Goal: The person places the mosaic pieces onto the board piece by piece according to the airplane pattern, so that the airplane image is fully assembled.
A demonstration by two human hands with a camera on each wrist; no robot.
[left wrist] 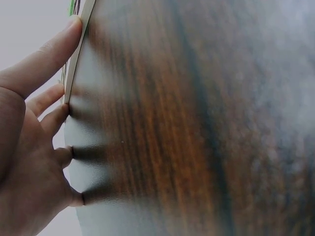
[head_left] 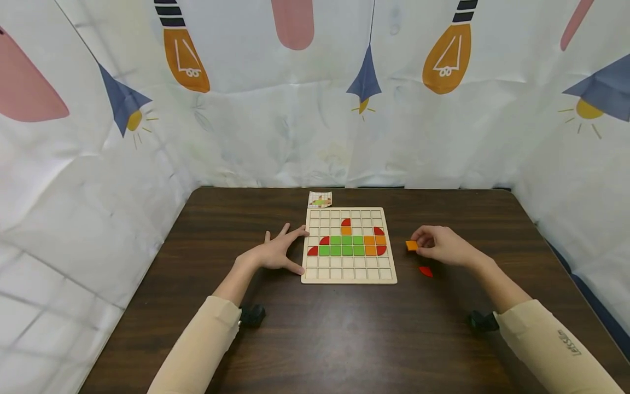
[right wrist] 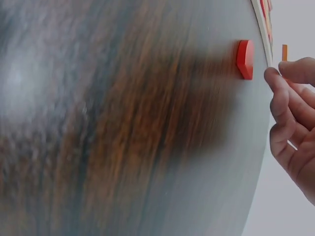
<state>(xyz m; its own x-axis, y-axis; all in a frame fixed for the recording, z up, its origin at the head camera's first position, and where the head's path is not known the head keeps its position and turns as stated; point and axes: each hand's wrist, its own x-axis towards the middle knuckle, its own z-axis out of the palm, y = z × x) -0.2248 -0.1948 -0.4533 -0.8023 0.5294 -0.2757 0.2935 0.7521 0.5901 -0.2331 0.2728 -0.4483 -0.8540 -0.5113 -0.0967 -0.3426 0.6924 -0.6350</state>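
A square wooden grid board [head_left: 349, 273] lies on the dark table, with green, orange and red tiles set in its middle rows. My left hand [head_left: 272, 253] rests at the board's left edge, fingers spread; in the left wrist view the thumb [left wrist: 54, 51] touches the rim. To the right of the board, my right hand [head_left: 443, 244] pinches an orange square tile [head_left: 410, 245] between thumb and fingers. In the right wrist view only a thin edge of that orange tile [right wrist: 284, 51] shows. Near that hand, a red quarter-round tile [head_left: 425, 271] lies on the table.
A small picture card [head_left: 320, 200] with a tile pattern sits against the board's upper left edge. The brown wood-grain table [head_left: 334, 339] extends around the board. A white curtain [head_left: 305, 131] printed with lamps and bulbs hangs behind the table and at both sides.
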